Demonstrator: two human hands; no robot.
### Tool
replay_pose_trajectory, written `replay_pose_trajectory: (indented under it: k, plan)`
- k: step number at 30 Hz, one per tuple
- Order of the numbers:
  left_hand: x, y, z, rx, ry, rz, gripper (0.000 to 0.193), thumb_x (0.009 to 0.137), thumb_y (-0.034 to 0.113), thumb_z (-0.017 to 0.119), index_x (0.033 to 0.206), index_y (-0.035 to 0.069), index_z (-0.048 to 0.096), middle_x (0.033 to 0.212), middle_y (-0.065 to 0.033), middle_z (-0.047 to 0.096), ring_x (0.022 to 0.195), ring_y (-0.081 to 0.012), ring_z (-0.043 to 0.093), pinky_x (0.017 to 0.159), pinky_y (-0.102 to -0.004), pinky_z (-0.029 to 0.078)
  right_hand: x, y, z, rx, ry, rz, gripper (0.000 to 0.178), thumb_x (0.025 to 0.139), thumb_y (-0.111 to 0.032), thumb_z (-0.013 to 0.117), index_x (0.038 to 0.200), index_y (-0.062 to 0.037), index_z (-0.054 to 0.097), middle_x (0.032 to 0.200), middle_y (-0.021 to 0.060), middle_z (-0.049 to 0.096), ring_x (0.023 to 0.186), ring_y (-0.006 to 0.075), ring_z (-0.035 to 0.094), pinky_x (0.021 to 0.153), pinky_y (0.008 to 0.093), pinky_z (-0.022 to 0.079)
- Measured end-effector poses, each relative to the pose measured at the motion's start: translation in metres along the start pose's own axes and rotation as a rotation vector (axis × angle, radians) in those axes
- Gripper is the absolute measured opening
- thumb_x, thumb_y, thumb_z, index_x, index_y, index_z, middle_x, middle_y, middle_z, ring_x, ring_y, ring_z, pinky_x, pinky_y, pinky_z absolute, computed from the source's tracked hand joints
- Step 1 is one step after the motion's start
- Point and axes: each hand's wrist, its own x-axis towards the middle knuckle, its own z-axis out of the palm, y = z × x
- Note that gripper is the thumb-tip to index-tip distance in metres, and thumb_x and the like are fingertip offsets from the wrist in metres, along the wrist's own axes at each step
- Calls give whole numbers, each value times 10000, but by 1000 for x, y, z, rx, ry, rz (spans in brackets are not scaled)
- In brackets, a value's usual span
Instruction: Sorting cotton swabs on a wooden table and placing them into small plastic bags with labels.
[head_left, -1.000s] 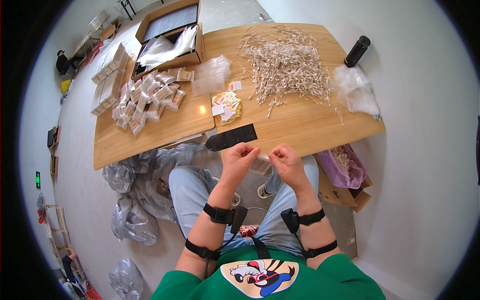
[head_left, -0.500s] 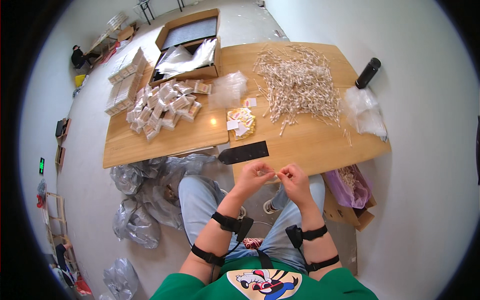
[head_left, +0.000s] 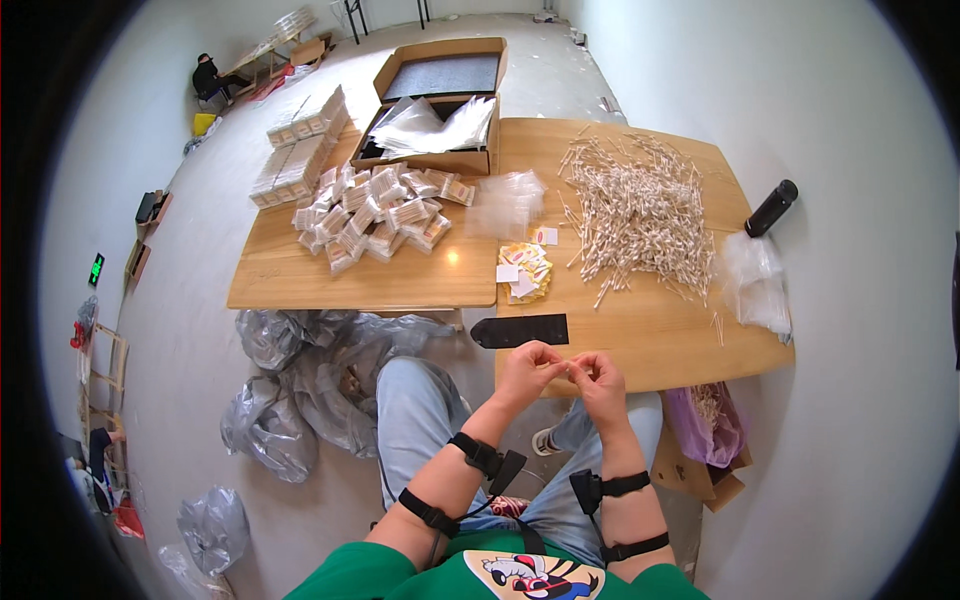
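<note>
My left hand (head_left: 530, 375) and my right hand (head_left: 600, 388) meet in front of me at the table's near edge. Both are closed in a pinch, fingertips almost touching. Whatever lies between the fingertips is too small to make out. Just beyond them a flat black strip (head_left: 520, 331) lies on the wooden table (head_left: 400, 290). Farther up is a small heap of yellow and white cards (head_left: 524, 272). Clear plastic bags (head_left: 505, 203) are spread behind the cards. A large loose pile of cotton swabs (head_left: 640, 212) covers the right part of the table.
Packed swab bags (head_left: 375, 215) are heaped at left, beside neat stacks (head_left: 295, 170). An open carton (head_left: 440, 130) holds clear sleeves. At right are a black bottle (head_left: 772, 208) and a plastic bag (head_left: 752, 285). Grey bags (head_left: 265, 430) and a purple-lined box (head_left: 708, 430) stand below.
The whole view has shifted, so the table and its contents appear farther right and mostly lower. My hands stay pinched together, with the fingertips still close.
</note>
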Motion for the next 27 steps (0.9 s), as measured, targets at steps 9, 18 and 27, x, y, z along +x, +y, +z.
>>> replay_pose_trajectory:
  k: [9, 18, 27]
  plan:
    - [1, 0, -15, 53, 26, -167, 206, 808, 137, 822, 817, 32, 645, 793, -4, 647, 721, -54, 576, 657, -229, 494, 9, 16, 5, 86, -13, -24, 141, 881, -15, 725, 856, -23, 587, 857, 57, 674, 737, 101, 630, 666, 229, 520]
    - [-3, -37, 11, -192, 60, -118, 176, 991, 172, 620, 1049, 15, 674, 997, -5, 668, 920, -76, 597, 809, -230, 483, 14, 29, 15, 52, 50, 33, 198, 893, -84, 745, 849, -50, 555, 806, 7, 608, 709, 68, 575, 629, 211, 487]
    - [-10, -28, 11, -81, 35, -114, 302, 1048, 243, 509, 1074, 10, 699, 957, -50, 697, 896, -112, 620, 836, -269, 489, 10, 43, 19, 18, 83, 37, 163, 938, -162, 702, 899, -51, 590, 799, -22, 574, 704, 54, 534, 635, 218, 473]
